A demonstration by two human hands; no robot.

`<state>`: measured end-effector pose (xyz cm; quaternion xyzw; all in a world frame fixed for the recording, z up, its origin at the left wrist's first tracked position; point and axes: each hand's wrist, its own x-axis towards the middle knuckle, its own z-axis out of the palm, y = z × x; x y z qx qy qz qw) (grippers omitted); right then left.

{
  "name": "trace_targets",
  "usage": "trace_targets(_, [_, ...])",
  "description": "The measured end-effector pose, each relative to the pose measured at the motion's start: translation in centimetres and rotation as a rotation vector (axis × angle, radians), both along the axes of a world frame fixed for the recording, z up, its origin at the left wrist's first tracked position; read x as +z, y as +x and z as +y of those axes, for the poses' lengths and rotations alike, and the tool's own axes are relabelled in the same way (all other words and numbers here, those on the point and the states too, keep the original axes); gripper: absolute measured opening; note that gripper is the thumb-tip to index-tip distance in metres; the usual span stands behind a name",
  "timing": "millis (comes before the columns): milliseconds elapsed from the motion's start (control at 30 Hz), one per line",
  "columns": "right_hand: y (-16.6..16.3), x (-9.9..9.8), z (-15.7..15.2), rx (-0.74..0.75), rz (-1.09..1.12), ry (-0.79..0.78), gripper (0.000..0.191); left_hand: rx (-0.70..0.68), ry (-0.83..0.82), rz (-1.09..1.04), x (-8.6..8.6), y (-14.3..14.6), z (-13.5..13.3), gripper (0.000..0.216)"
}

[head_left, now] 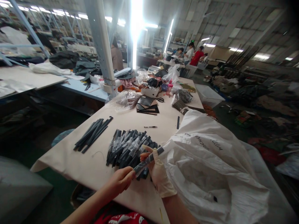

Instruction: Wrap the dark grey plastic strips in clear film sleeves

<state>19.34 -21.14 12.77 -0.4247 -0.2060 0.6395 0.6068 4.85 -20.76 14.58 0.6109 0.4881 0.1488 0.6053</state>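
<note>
My left hand [123, 179], bare, pinches the lower end of a dark grey strip bundle [143, 165] that has a shiny, clear wrapping. Around the bundle's upper part is my right hand [161, 179], in a pale glove with some fingertips uncovered. The bundle slants up to the right, over the table's near part. Just behind it lies a heap of similar wrapped dark strips [126, 147], partly hidden by my hands. Farther left, several loose dark strips [93, 133] lie side by side. Whether the bundle is one strip or several stacked, I cannot tell.
A large white sack [210, 149] bulges at the table's right side. On the cream tabletop [70, 165] are a pen [150, 127], a single strip [178, 122], black flat pieces [147, 107] and scissors [160, 100]. A metal post [100, 40] stands at the left edge. People work farther back.
</note>
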Motion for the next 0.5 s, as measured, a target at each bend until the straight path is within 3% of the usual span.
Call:
trace_targets(100, [-2.3,-0.5,0.8,0.046,0.045,-0.001,0.044,0.079,0.057,-0.004,-0.3,-1.6,0.6,0.04])
trace_targets(267, [-5.0,-0.2,1.7,0.042,0.071,-0.032,0.054,-0.045,-0.013,0.022,-0.9,-4.7,1.2,0.037])
trace_targets(367, [-7.2,-0.1,2.3,0.083,0.085,-0.028,0.054,0.026,0.102,-0.015,-0.5,-5.7,1.5,0.034])
trace_targets(500, [-10.7,-1.2,2.5,0.144,0.183,-0.143,0.05,0.035,0.232,-0.031,-0.3,-6.5,2.3,0.035])
